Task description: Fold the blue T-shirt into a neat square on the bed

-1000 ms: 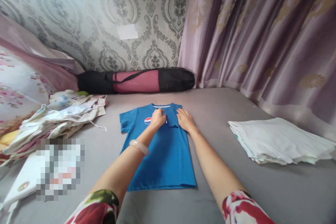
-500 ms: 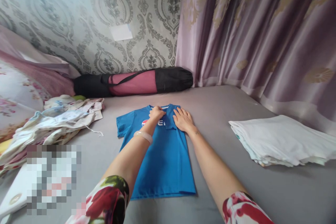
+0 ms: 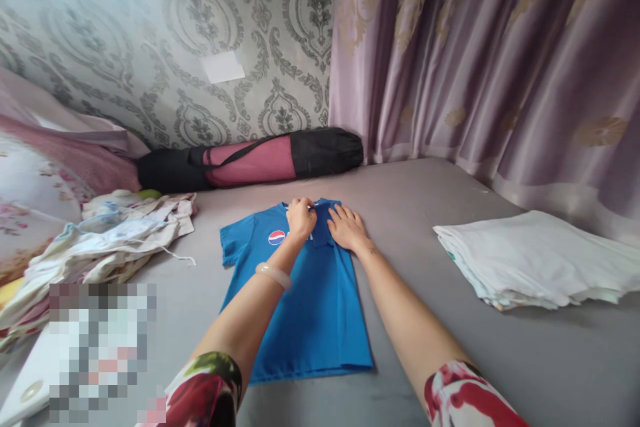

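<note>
A small blue T-shirt [image 3: 310,307] with a round red, white and blue logo lies flat on the grey bed sheet [image 3: 410,213], its right side folded inward. My left hand [image 3: 301,218] rests near the collar with its fingers curled on the fabric. Beside it, my right hand [image 3: 346,228] lies flat with spread fingers on the folded right shoulder. A pale bangle [image 3: 273,274] circles my left wrist.
A stack of folded white cloths [image 3: 535,260] lies at the right. A heap of light clothes [image 3: 100,240] sits at the left by floral pillows. A black and pink roll bag [image 3: 250,160] lies along the wall. Purple curtains [image 3: 475,60] hang at the right.
My left hand has shifted slightly along the collar area and the logo shows again beside it. My right hand stays flat on the shirt.
</note>
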`<state>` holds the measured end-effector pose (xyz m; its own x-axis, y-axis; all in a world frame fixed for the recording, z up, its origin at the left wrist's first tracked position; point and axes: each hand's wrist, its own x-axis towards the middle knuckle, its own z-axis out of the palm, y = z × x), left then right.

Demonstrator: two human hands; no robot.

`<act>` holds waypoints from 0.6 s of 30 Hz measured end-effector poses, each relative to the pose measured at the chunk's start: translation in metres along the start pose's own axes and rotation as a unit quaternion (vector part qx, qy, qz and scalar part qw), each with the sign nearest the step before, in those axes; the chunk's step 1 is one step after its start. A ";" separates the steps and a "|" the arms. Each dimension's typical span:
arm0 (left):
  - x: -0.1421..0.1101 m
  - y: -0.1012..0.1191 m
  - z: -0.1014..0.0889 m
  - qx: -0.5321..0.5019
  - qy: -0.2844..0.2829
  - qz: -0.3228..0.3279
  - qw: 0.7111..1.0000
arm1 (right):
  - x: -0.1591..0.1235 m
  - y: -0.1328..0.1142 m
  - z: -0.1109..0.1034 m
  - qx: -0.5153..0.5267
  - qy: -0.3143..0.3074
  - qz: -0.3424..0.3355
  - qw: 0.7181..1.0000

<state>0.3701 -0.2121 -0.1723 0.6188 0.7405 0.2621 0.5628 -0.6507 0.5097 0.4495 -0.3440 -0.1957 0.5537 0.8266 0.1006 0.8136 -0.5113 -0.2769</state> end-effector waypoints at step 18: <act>-0.041 0.006 0.019 0.013 -0.118 0.251 0.961 | 0.017 0.019 0.001 0.114 0.048 0.043 0.991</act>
<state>0.3586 -0.2493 -0.1954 0.9215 0.2753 0.2742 0.1728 -0.9224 0.3454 0.4738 -0.3397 -0.1997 0.6423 0.7507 0.1547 0.7077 -0.5034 -0.4958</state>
